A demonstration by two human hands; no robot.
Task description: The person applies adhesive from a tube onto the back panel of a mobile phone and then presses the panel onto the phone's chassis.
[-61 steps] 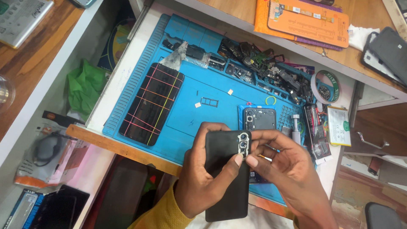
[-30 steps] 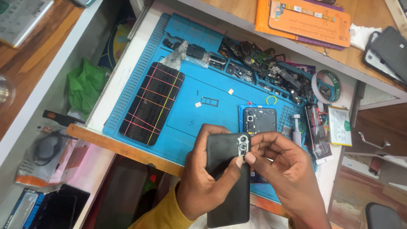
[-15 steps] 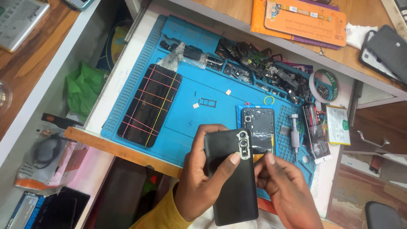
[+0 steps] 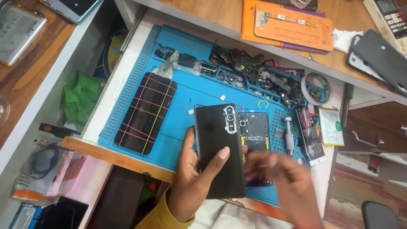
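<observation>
The glossy black phone back cover with its silver camera ring (image 4: 220,150) is lifted above the blue silicone repair mat's (image 4: 186,91) near edge, clamped in the left hand (image 4: 193,182), thumb across its face. The opened black phone body (image 4: 255,142) lies uncovered just beside it, so closing appears undone. The right hand (image 4: 288,184) is motion-blurred; I cannot tell its fingers' state.

A single head-worn camera looks steeply down from above the person's own hands, close over the desk (image 4: 212,17). It faces the blue mat (image 4: 186,101) at the middle of the frame, with the wooden desk top along the upper edge and the hands at the lower middle. No second view shares the scene.
</observation>
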